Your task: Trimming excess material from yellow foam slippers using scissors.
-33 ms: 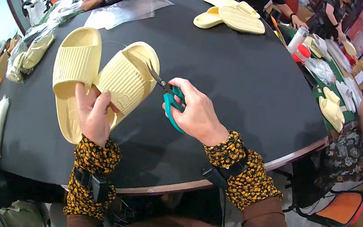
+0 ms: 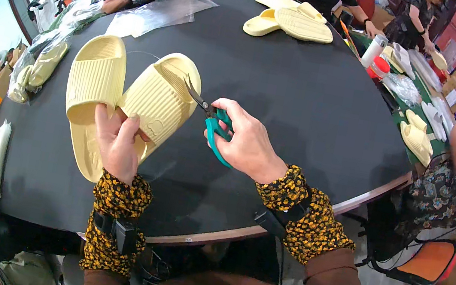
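My left hand (image 2: 120,145) grips a pair of pale yellow slide slippers above the dark table. The left slipper (image 2: 95,79) and the right slipper (image 2: 166,92) fan apart at the toes, and my fingers reach under their ribbed straps. A thin clear thread (image 2: 145,53) shows between their upper ends. In my right hand (image 2: 252,144) is a pair of small scissors (image 2: 216,134) with teal handles. Their dark blades are parted, with the tips at the right slipper's edge. Whether the tips touch it I cannot tell.
The round dark table (image 2: 272,168) carries more yellow slippers (image 2: 303,25) at the far side and clear plastic bags (image 2: 162,12) at the far left. A white bottle (image 2: 374,49) and a red-lidded jar (image 2: 379,67) stand at the right. Several people sit or stand around.
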### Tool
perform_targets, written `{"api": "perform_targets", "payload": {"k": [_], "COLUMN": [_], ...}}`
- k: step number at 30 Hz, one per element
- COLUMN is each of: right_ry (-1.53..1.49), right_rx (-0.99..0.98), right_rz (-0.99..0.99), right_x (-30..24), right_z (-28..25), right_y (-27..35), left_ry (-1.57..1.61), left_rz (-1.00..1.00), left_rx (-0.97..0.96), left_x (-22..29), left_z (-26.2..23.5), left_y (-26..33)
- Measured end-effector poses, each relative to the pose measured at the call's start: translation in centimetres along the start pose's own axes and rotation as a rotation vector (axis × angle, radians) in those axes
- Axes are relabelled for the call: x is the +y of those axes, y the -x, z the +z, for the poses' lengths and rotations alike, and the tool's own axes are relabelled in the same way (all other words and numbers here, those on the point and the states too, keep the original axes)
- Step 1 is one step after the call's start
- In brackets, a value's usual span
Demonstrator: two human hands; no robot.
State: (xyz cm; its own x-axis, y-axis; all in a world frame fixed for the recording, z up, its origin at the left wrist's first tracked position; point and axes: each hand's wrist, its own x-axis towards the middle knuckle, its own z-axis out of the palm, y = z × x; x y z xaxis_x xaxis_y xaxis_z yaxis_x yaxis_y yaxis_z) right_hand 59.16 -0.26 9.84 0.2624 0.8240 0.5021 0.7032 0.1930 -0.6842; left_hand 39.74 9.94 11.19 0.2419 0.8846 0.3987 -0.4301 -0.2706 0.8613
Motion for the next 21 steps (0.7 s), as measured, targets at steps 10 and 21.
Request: {"api": "perform_targets", "payload": {"k": [10, 21], "right_ry": [0.015, -0.115], "right_rx": [-0.018, 0.154], "right_rz": [-0.026, -0.063], "right_x": [0.5, 0.3], "right_z": [0.5, 0.4], "right_y": [0.5, 0.2], "left_ry": [0.080, 0.060], "left_rz": [-0.027, -0.127], "left_rx": [-0.022, -0.063], "left_x": [-0.2, 0.7], "left_z": [0.6, 0.5], "left_y": [0.3, 0.5]}}
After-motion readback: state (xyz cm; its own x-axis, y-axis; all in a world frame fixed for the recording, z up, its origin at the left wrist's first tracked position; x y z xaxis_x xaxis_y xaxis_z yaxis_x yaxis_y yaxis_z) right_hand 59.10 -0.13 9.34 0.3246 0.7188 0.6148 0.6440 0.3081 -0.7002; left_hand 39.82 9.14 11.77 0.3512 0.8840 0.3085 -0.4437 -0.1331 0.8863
